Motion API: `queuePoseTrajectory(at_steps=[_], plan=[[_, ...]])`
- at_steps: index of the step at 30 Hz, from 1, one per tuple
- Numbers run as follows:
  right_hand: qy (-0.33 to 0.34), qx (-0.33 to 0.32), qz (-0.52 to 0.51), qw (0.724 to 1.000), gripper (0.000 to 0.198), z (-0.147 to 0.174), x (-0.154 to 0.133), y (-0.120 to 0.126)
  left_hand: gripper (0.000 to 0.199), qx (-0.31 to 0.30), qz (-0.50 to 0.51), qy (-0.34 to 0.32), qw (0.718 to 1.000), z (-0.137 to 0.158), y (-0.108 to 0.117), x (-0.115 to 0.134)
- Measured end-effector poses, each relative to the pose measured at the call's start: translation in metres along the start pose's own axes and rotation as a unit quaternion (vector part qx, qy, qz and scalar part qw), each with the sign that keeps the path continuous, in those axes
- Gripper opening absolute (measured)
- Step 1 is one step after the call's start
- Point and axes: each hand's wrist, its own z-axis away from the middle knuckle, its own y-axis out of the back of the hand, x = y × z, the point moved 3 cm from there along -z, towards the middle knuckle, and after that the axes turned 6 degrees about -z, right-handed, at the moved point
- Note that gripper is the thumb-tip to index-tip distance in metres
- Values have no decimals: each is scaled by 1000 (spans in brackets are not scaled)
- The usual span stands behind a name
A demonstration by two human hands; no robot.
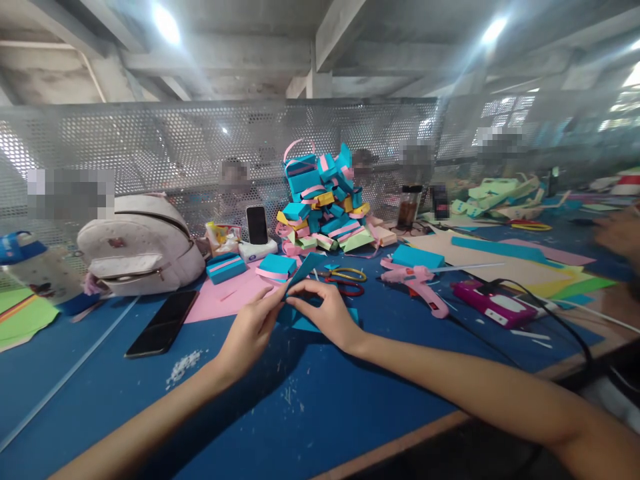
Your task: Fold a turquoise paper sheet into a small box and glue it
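Between my two hands a piece of blue paper stands tilted above the table. My left hand grips it from the left, fingers closed. My right hand pinches its lower edge with thumb and forefinger. Under the right hand lies another blue paper piece. Just behind are small blue paper boxes, one with a pink strip. Scissors with red and yellow handles lie beyond my right hand. A pink glue gun rests further right.
A heap of blue, pink and yellow paper boxes rises at the back. On the left are a black phone, a backpack and a bottle. A magenta power bank with cables and paper sheets lie right. Another person's hand shows at the right edge.
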Motion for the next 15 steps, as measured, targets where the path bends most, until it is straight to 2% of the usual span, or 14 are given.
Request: queuePoseTrajectory(at_steps=[5, 10, 15], plan=[[11, -7, 21, 1000, 6, -2, 1, 2, 35, -15, 35, 38, 999, 3, -2, -6], [26, -44, 43, 998, 5, -1, -3, 1, 31, -36, 24, 96, 994, -6, 8, -5], [24, -56, 60, 996, 3, 1, -6, -1, 28, -105, 18, 115, 988, -16, 17, 1]])
